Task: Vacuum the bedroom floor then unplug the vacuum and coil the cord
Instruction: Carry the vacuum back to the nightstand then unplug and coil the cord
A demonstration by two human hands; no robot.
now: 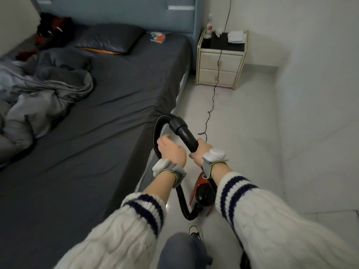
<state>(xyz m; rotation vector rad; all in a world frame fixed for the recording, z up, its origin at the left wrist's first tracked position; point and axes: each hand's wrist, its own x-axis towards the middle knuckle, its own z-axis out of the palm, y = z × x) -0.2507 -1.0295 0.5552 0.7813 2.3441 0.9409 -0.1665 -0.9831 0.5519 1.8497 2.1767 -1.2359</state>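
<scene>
Bed [97,113]: edge near hose, snag risk.
Vacuum [202,191]: on floor beside bed, under arms; may tip if yanked.
Hose [158,129]: looped high; R hand [201,154] grips stiff end; L hand [171,150] relaxed, holds nothing.
Cord [212,96]: slack on floor toward nightstand [219,68]; trip risk.

Dim, cool grey indoor light, pale floor [242,117] brightest toward 2 o'clock, dark bed [97,113] murky, soft overall blur, smeared sleeves [281,230] at 5 o'clock, wide-angle bending at edges
</scene>
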